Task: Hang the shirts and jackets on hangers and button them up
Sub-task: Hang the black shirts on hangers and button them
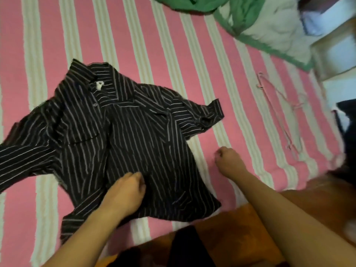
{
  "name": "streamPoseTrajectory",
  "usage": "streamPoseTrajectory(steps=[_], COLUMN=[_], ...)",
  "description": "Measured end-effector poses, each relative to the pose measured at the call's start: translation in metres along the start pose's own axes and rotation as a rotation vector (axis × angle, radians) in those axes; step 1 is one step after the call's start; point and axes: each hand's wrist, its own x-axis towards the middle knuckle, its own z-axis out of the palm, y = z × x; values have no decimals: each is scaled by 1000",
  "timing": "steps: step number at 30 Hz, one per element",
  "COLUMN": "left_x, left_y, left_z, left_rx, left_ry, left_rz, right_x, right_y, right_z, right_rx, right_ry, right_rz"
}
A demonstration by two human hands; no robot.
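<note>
shirt: black pinstriped shirt (119, 135) is lying spread front-up on the bed (34, 54), collar toward far-left, sleeves flung out both sides. Placket looks mostly unbuttoned; blur, so can't be sure.
hanger: pink wire hanger (279, 110) is lying flat on the bed, right of the shirt, well apart from it, not inserted yet.
left hand: left hand (125, 191) is resting on the shirt's lower front w/ fingers curled under, seemingly pinching the fabric near the placket.
right hand: right hand (229, 160) is sitting on the bed just beside the shirt's right edge, fingers curled in, holding nothing as far as I can tell.
other clothes: green garment (192, 4) is waiting at far edge.
progress: early, I'd say. Nothing is hung or buttoned; hanger still needs to go in, then buttons, then remaining garments.
</note>
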Motion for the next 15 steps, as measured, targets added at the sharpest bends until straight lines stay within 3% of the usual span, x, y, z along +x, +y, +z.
streamPoseTrajectory(steps=[5,10,15], left_x=[69,136,180], left_y=[98,172,229], left_z=[6,36,72], left_rx=[22,77,115], left_ry=[-91,-85,-218], left_rz=[112,117,36], right_x=[54,115,167], right_y=[84,203,287], right_z=[-61,-109,-127], right_rx=[132,33,61], right_ry=[198,281,359], right_rz=[133,309,393])
